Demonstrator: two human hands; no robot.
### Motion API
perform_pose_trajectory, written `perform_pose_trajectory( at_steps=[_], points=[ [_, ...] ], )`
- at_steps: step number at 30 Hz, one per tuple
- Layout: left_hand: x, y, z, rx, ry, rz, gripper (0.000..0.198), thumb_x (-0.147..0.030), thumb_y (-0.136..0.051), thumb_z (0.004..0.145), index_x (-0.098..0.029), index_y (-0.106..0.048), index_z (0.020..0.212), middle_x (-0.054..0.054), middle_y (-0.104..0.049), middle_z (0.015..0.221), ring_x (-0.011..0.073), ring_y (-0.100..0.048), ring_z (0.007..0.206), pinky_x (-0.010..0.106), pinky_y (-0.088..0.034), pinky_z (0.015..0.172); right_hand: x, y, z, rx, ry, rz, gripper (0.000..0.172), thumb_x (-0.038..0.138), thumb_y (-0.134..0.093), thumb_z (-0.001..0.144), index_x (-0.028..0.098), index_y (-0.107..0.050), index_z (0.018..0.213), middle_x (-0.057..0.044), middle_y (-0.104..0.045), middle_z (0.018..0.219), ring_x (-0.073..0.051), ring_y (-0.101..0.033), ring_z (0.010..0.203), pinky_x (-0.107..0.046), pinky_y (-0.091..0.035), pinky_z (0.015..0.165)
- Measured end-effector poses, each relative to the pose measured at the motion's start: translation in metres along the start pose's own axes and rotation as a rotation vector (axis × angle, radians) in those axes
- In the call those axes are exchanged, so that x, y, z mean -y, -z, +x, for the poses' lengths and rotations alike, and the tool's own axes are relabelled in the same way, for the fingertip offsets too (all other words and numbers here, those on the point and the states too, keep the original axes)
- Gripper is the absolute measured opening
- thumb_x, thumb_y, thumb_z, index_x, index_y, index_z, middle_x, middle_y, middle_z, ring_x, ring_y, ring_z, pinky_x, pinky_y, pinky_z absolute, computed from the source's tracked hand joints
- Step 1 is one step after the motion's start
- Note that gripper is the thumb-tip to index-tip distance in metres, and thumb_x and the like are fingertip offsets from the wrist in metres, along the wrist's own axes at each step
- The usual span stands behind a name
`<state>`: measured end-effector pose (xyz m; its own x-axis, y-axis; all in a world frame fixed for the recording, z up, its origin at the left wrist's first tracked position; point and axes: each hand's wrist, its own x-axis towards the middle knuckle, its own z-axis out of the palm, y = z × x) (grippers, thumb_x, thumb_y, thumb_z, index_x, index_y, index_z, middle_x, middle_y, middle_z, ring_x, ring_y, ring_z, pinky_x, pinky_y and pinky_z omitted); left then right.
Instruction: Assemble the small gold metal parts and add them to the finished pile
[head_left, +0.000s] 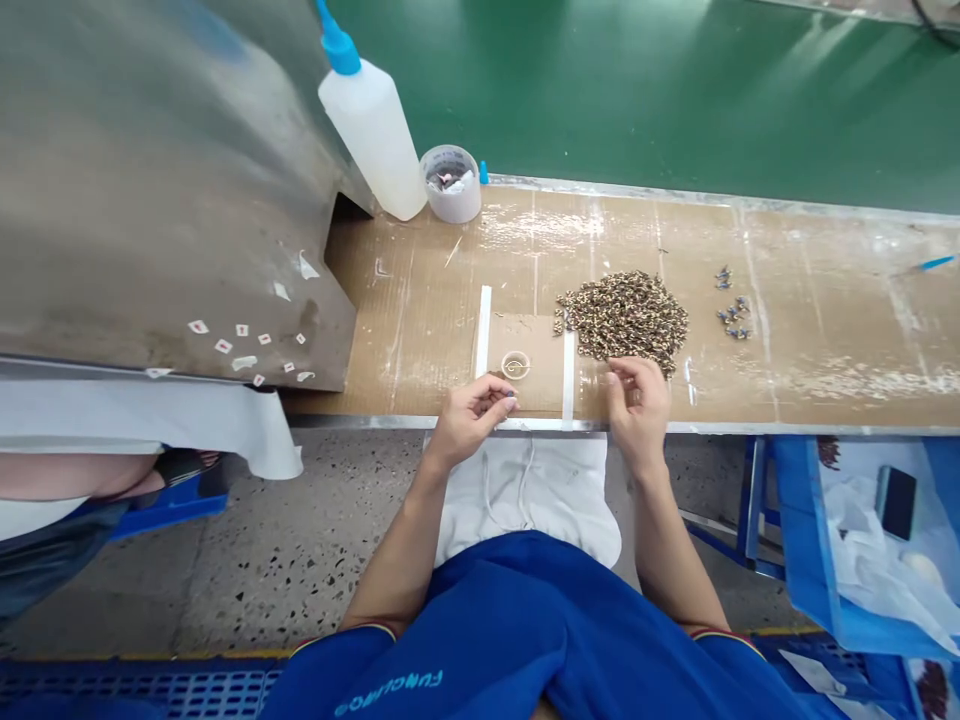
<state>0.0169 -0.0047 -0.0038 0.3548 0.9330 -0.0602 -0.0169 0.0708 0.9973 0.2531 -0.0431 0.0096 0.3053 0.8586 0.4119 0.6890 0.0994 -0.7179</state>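
The left hand (pixel 469 418) pinches a dark bit (pixel 511 394). The right hand (pixel 641 408) curls beside the pile (pixel 628 318); its hold I cannot tell. Both are near the table edge (pixel 390 422), well apart.

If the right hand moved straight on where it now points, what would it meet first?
Probably the pile of small metallic pieces, just ahead of the right hand; whether they already touch is unclear.
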Motion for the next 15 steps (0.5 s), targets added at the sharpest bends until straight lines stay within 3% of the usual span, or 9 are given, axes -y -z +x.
perform_pose_trajectory(
  at_steps=[3,5,9,15],
  points=[
    [0.001,0.000,0.001,0.012,-0.004,0.002,0.021,-0.035,-0.071,0.085,-0.015,-0.068,0.090,0.005,-0.073,0.075,0.0112,-0.064,0.059,0.020,-0.050,0.052,-0.025,0.023,-0.006,-0.048,-0.079,-0.115,0.019,0.033,-0.055,0.095,0.019,-0.069,0.096,-0.007,-0.063,0.091,-0.018,-0.059,0.074,-0.034,-0.052,0.067],
    [0.001,0.000,0.001,0.019,-0.003,0.003,0.021,-0.035,-0.071,0.085,-0.015,-0.068,0.090,0.004,-0.072,0.074,0.0112,-0.064,0.059,0.020,-0.050,0.053,-0.034,0.028,-0.009,-0.032,-0.084,-0.143,0.020,0.032,-0.054,0.095,0.020,-0.070,0.097,-0.007,-0.062,0.092,-0.019,-0.059,0.075,-0.035,-0.052,0.069],
    [0.001,0.000,0.000,0.016,-0.001,-0.005,0.022,-0.036,-0.072,0.084,-0.015,-0.068,0.090,0.004,-0.071,0.074,0.0119,-0.066,0.063,0.020,-0.052,0.055,-0.033,0.019,-0.009,-0.003,0.015,-0.251,0.023,0.030,-0.053,0.096,0.022,-0.073,0.104,-0.009,-0.058,0.098,-0.024,-0.058,0.093,-0.043,-0.050,0.084],
    [0.000,-0.001,-0.001,0.013,-0.004,-0.018,0.023,-0.036,-0.071,0.084,-0.014,-0.067,0.090,0.005,-0.071,0.074,0.0135,-0.068,0.069,0.021,-0.054,0.059,-0.020,0.005,-0.008,0.023,0.116,-0.452,0.026,0.028,-0.051,0.098,0.023,-0.074,0.109,-0.012,-0.055,0.108,-0.028,-0.050,0.102,-0.047,-0.046,0.090]
  ],
)
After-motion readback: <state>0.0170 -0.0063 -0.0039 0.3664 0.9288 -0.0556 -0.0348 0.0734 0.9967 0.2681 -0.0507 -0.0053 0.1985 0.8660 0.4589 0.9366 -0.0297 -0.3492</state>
